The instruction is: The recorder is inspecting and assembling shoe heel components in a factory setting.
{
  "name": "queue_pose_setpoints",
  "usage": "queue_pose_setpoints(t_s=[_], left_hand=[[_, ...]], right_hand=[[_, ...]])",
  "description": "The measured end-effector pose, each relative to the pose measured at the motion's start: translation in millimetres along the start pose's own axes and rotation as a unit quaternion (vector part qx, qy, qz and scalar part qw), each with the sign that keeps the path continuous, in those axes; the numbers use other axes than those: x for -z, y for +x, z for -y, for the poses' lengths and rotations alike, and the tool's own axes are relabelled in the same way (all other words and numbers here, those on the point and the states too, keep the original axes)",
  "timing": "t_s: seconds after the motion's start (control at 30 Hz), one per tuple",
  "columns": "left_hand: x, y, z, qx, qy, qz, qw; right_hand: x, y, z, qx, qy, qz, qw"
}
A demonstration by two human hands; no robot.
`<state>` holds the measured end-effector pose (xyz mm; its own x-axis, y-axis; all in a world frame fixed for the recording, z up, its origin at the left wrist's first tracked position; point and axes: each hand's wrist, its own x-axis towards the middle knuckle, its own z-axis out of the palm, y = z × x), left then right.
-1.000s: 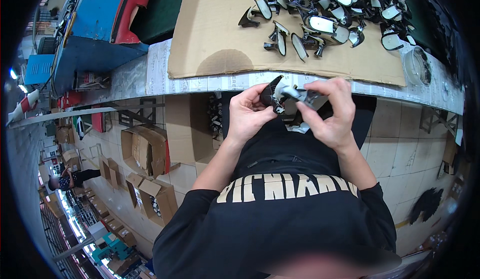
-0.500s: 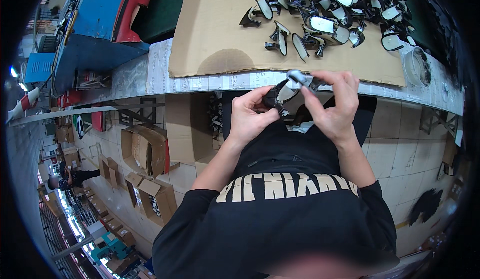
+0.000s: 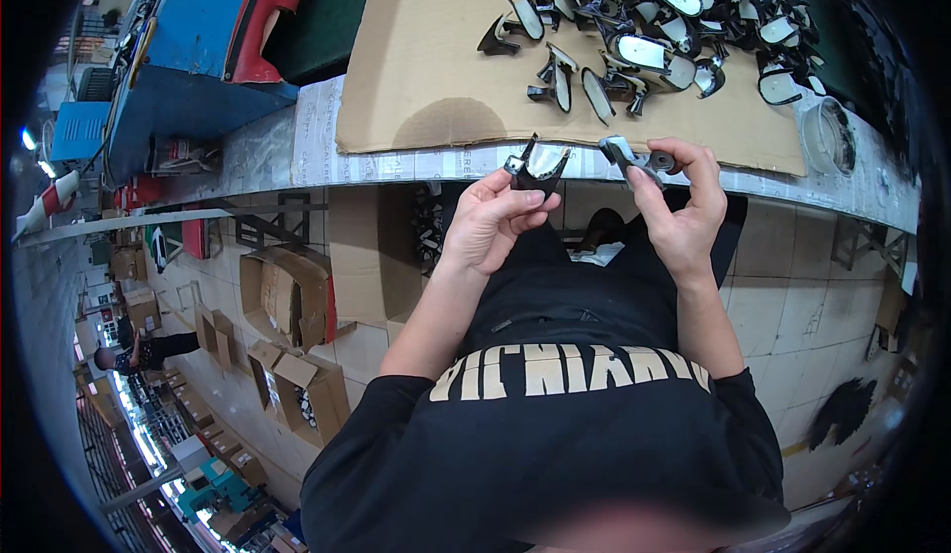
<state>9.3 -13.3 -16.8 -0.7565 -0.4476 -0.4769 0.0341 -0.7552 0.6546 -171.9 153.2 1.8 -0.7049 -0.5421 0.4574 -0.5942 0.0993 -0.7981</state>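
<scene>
My left hand (image 3: 493, 222) is closed on a small, curved black heel cover (image 3: 541, 170), held upright at the bench's near edge. Its pale, shiny inner side faces up between two raised points. To its right, a grey shoe heel (image 3: 630, 160) is pinched between the thumb and fingers of my right hand (image 3: 686, 204). The two pieces are apart, with a gap between my hands. Beyond them, a heap of black-covered shoe heels (image 3: 641, 52) with whitish faces lies on a flat cardboard sheet (image 3: 421, 67).
A clear round tape roll (image 3: 828, 135) sits on the bench's right end. At the left stands a blue machine housing (image 3: 198, 107) with a red edge. Open cardboard boxes (image 3: 287, 300) stand on the tiled floor at the left, and another person (image 3: 139, 355) is farther off.
My hands have moved apart, so the grey heel has come away from the black cover. The cover is now turned with its opening upward.
</scene>
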Motion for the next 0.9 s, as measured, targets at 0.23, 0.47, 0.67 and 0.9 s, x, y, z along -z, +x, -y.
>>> queue_pose_setpoints(t_s=[0.23, 0.47, 0.67, 0.9], left_hand=[[17, -13, -15, -0.008, 0.018, -0.035, 0.999], [105, -69, -75, -0.155, 0.692, -0.102, 0.697], [73, -25, -84, -0.296, 0.616, -0.151, 0.715], [40, 146, -72, -0.394, 0.516, -0.13, 0.749]], right_hand=[[-2, 0, -6, -0.015, 0.014, 0.001, 1.0], [-1, 2, -19, -0.058, 0.048, -0.002, 0.997], [-12, 2, -14, -0.049, 0.055, 0.009, 0.997], [0, -9, -3, -0.053, 0.04, 0.017, 0.998]])
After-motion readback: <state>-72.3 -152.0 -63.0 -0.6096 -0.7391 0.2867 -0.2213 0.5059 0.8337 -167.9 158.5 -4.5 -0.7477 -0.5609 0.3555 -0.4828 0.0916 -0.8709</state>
